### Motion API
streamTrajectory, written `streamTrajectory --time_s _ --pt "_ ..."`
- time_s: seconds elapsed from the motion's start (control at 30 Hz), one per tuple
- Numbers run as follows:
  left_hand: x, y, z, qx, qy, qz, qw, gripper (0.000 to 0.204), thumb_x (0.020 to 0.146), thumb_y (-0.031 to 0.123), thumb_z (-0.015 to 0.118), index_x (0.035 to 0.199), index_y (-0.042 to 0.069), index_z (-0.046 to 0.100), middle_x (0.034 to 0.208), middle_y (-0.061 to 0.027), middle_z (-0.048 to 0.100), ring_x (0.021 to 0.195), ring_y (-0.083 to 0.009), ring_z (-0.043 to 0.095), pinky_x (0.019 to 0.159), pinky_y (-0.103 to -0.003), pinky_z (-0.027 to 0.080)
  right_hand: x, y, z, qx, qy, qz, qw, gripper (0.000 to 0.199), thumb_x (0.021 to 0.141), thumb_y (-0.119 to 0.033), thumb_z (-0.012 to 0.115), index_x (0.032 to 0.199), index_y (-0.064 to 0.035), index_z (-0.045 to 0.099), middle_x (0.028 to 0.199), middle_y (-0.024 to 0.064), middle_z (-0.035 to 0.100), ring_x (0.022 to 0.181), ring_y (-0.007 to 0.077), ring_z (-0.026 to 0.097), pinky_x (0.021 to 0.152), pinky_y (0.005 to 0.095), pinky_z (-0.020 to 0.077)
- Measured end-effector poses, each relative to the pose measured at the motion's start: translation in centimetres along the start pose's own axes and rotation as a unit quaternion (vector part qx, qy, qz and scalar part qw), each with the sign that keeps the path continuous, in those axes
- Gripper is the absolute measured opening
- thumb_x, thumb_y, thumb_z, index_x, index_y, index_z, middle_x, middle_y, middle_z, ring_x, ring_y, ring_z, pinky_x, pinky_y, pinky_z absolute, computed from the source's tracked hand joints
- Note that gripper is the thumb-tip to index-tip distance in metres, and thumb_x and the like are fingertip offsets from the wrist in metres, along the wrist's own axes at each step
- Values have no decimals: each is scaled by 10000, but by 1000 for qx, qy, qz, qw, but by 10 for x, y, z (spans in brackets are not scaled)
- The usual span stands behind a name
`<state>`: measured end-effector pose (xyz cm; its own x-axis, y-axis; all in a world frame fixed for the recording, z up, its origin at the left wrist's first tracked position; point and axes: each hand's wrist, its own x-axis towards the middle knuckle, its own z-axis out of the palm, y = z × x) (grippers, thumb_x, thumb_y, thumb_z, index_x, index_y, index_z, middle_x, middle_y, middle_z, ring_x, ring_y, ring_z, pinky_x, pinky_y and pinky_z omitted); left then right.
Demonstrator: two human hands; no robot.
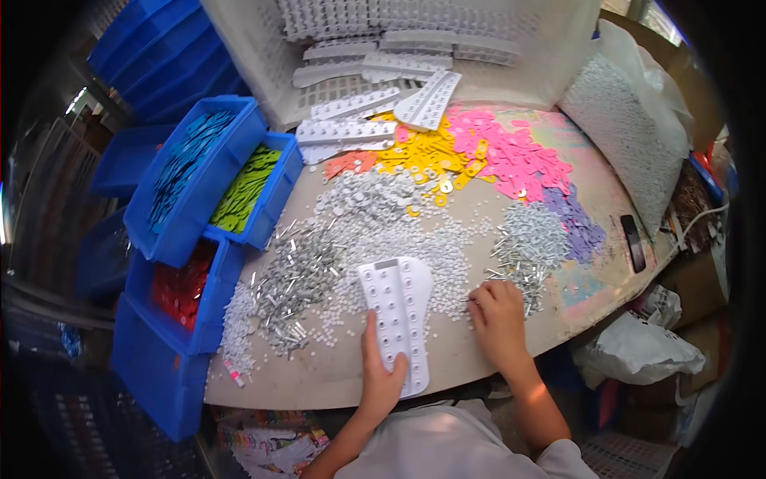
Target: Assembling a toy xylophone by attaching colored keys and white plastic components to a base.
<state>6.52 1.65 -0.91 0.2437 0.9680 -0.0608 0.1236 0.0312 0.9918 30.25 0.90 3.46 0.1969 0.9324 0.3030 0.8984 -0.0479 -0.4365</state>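
Note:
My left hand (383, 375) grips a white plastic panel (396, 311) by its lower left edge, thumb on top. The panel has rows of small round sockets and a raised rib down its middle, and it is held above the near part of the table. To its right, my right hand (499, 323) rests at the near edge of a pile of small metal pins (519, 271). Its fingers are curled down and together, and what they hold, if anything, is hidden. Small white round pieces (447, 271) lie spread between the hands and beyond the panel.
Yellow (431, 152), pink (507, 148) and purple (574, 219) flat pieces lie farther back. More metal pins (295, 271) are heaped at left, beside blue bins (231, 295). Similar white panels (355, 104) lie before a white crate (550, 56). A dark phone-like object (633, 243) sits at right.

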Motion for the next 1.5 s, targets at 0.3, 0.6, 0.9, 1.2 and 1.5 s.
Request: streamTrajectory --time_s 0.3,0.6,0.9,1.2,1.5 --pt "10 37 -31 251 45 99 962 558 921 72 716 1460 38 574 1521 -191 507 1456 -343 437 1199 -436 361 7 -2 9 -30 -13 -3 999 108 856 -63 745 918 -79 658 981 97 611 1003 313 567 906 439 420" --pt "80 32 -124 435 78 228 868 170 843 -29 735 991 54 746 1009 -91 647 1016 -310 604 908 -428 475 9 -5 17 -69 14 -21 997 119 903 -8 659 991 -54 594 955 116 594 983 343 552 905 449 421" --pt "98 20 -134 474 -1 263 840 185 808 -4 743 979 62 718 1049 -87 647 1044 -320 600 934 -434 461 39 -49 34 194 7 -74 978 151 916 21 668 1062 -14 650 1006 144 638 1008 344 588 889 436 472" --pt "82 41 -108 188 98 141 967 181 920 6 721 1099 32 726 1013 -68 696 882 -166 620 808 -305 483 84 -61 59 169 -45 -70 982 217 914 5 685 1126 -32 657 994 126 682 998 322 616 903 437 490" --pt "97 55 -60 146 2 140 979 136 876 44 793 998 17 739 943 -66 711 861 -174 643 818 -321 512 75 -56 41 89 -22 -147 985 343 865 -14 735 1197 -66 668 1172 122 665 1133 338 596 992 459 463"
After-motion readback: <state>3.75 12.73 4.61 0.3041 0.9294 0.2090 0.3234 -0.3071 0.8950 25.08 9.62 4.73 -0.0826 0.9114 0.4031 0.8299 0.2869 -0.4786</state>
